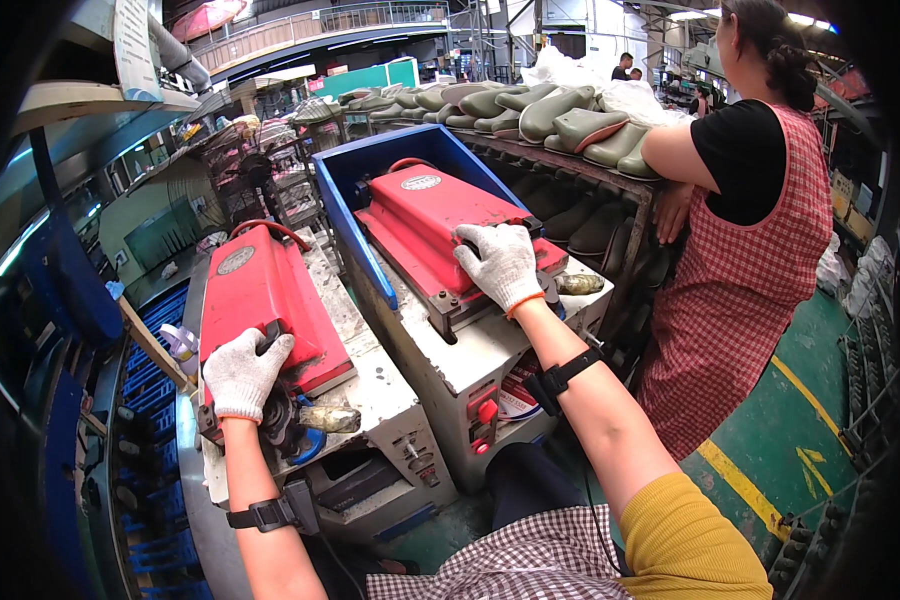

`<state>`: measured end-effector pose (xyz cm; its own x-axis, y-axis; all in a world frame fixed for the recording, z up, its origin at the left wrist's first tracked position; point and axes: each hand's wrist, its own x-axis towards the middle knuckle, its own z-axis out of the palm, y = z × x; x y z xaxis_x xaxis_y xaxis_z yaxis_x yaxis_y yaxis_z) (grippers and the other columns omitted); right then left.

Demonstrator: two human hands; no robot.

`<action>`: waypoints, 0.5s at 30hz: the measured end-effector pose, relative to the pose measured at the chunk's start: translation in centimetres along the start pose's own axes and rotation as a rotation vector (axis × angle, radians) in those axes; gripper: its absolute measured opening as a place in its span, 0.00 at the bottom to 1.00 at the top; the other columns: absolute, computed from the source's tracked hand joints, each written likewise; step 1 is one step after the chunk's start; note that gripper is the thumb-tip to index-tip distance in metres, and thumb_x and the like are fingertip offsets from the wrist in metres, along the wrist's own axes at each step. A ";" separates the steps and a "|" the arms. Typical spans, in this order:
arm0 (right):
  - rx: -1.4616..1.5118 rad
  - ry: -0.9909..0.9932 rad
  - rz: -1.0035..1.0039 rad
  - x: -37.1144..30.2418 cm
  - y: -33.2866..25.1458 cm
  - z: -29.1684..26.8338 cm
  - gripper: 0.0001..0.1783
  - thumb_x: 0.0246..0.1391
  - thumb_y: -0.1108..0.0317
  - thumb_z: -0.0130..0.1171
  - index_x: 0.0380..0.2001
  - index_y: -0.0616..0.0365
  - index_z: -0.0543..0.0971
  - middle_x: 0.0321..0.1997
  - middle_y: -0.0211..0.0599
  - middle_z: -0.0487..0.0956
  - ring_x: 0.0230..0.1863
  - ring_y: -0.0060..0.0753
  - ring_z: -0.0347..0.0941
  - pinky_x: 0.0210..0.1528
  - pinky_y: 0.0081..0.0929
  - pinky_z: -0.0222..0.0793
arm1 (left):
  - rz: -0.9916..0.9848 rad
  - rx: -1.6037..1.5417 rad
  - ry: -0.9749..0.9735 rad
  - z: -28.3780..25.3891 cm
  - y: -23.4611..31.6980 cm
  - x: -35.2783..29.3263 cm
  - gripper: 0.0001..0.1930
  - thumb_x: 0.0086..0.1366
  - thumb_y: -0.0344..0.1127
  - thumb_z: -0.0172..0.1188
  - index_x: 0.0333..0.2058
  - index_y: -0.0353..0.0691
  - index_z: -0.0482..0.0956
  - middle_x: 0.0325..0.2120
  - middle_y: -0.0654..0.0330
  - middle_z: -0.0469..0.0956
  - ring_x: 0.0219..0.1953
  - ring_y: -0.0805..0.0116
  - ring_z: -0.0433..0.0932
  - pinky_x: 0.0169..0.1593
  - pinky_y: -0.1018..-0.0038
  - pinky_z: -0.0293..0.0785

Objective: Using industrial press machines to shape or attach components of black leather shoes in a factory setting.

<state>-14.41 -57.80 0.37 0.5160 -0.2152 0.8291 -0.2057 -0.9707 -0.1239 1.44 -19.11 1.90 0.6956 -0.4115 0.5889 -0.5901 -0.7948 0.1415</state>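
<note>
Two red hinged press lids sit closed on grey machine bases in front of me. My left hand (242,372), in a white work glove, grips the front edge of the left red lid (260,290). My right hand (500,265), also gloved, rests flat on the front edge of the right red lid (425,215), fingers curled over its rim. A worn lever handle (328,418) sticks out just right of my left hand, and another lever handle (578,284) lies right of my right hand. Whatever lies under the lids is hidden.
A blue tray wall (345,215) frames the right press. A red button (486,411) sits on the grey front panel. A person in a red checked apron (745,270) stands close on the right beside a rack of several green boots (570,115). Blue crates (155,385) stand at the left.
</note>
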 end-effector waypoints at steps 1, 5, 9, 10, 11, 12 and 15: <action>0.000 0.000 0.000 0.0 0.0 0.1 0.13 0.57 0.55 0.69 0.42 0.44 0.87 0.31 0.37 0.85 0.38 0.46 0.81 0.47 0.45 0.69 | 0.002 0.001 0.002 0.0 0.0 0.0 0.27 0.58 0.68 0.69 0.29 0.47 0.86 0.23 0.51 0.84 0.30 0.48 0.86 0.35 0.55 0.79; 0.001 0.070 -0.025 -0.1 0.1 0.4 0.08 0.57 0.54 0.68 0.36 0.42 0.85 0.28 0.36 0.84 0.36 0.45 0.81 0.47 0.45 0.69 | 0.003 0.000 0.001 0.0 0.0 0.0 0.27 0.58 0.68 0.69 0.29 0.47 0.86 0.23 0.51 0.84 0.30 0.48 0.86 0.35 0.55 0.79; -0.003 0.008 -0.002 -0.1 0.2 0.3 0.13 0.57 0.54 0.70 0.43 0.44 0.87 0.32 0.37 0.85 0.38 0.46 0.81 0.48 0.45 0.68 | 0.004 -0.001 -0.001 0.0 0.0 0.0 0.27 0.58 0.68 0.69 0.29 0.47 0.86 0.23 0.51 0.84 0.30 0.49 0.86 0.35 0.55 0.79; -0.003 0.008 -0.002 -0.1 0.2 0.3 0.13 0.57 0.54 0.70 0.43 0.44 0.87 0.32 0.37 0.85 0.38 0.46 0.81 0.48 0.45 0.68 | 0.005 0.000 0.000 0.0 0.0 0.0 0.27 0.58 0.68 0.69 0.29 0.47 0.86 0.23 0.51 0.84 0.29 0.49 0.86 0.35 0.55 0.79; -0.004 0.009 -0.001 -0.1 0.2 0.3 0.13 0.57 0.54 0.70 0.43 0.44 0.87 0.32 0.37 0.85 0.38 0.46 0.81 0.48 0.45 0.68 | 0.005 0.000 -0.001 0.0 0.0 0.0 0.27 0.58 0.68 0.69 0.29 0.47 0.86 0.23 0.51 0.84 0.29 0.49 0.86 0.35 0.55 0.79; -0.004 0.010 0.000 -0.1 0.1 0.3 0.13 0.57 0.54 0.70 0.43 0.44 0.87 0.31 0.37 0.85 0.38 0.46 0.81 0.48 0.45 0.68 | 0.004 0.005 -0.002 0.0 0.0 0.0 0.27 0.59 0.68 0.69 0.29 0.47 0.86 0.23 0.51 0.84 0.29 0.49 0.86 0.35 0.55 0.79; -0.005 0.005 0.003 0.0 0.1 0.2 0.13 0.57 0.54 0.70 0.43 0.44 0.87 0.31 0.37 0.85 0.38 0.46 0.81 0.48 0.45 0.68 | 0.004 0.009 -0.005 -0.1 0.1 0.0 0.27 0.59 0.68 0.69 0.30 0.47 0.86 0.23 0.51 0.84 0.30 0.49 0.86 0.36 0.55 0.79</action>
<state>-14.32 -57.88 0.23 0.5114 -0.2175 0.8314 -0.2110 -0.9696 -0.1239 1.36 -19.14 1.98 0.6949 -0.4170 0.5859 -0.5893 -0.7971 0.1316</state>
